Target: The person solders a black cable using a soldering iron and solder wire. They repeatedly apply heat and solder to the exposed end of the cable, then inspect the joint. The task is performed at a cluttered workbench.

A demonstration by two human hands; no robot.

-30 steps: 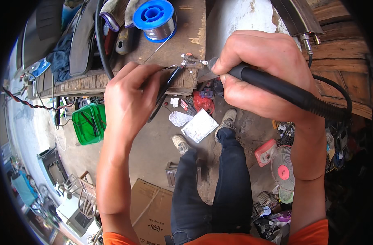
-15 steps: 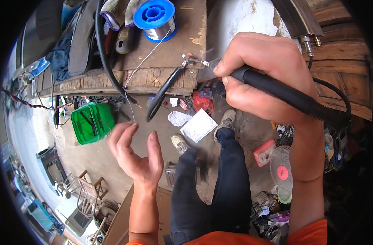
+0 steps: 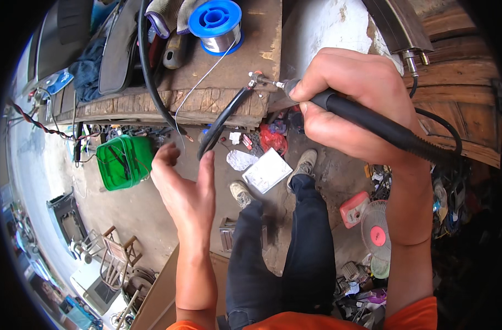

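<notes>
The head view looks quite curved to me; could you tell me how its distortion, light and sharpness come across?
Head view: fisheye bends the wooden bench edge and darkens the corners; even daylight, no harsh glare; right hand and soldering iron sharp; left hand sharp too.

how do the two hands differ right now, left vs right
The right hand is closed around a black soldering iron, tip at the small metal connector on the wooden bench; the left hand is open and holds nothing. The right hand sits up at the bench edge, while the left hangs lower, off the bench, near the loose end of the solder wire. Both are bare, with orange sleeves.
</notes>
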